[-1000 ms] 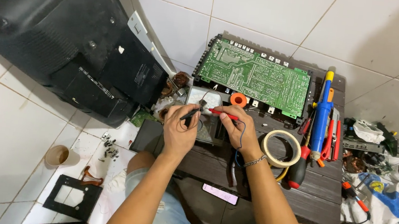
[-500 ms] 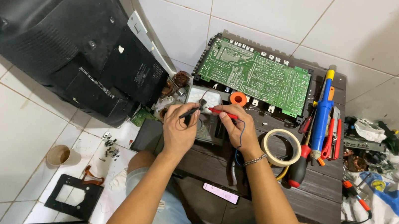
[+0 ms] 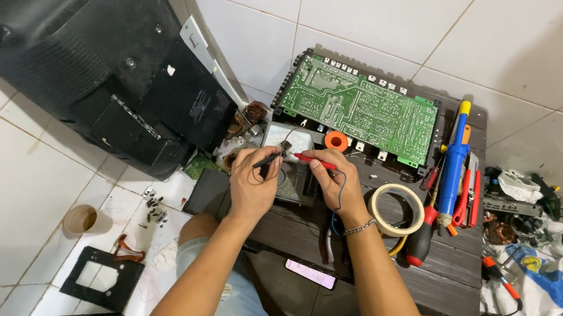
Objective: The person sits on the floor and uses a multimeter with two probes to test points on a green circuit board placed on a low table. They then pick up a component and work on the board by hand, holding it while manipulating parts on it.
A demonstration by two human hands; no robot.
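While both probes meet at a small component (image 3: 286,145), the analog multimeter (image 3: 286,160) lies beneath — head view.
Left hand (image 3: 251,188) pinches the black probe (image 3: 269,158); right hand (image 3: 327,182) pinches the red probe (image 3: 315,160) — tips are best kept steady, fingers off metal.

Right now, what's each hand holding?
Left hand: closed on the black probe.
Right hand: closed on the red probe.

L hand (image 3: 252,188) black probe, R hand (image 3: 329,182) red probe.
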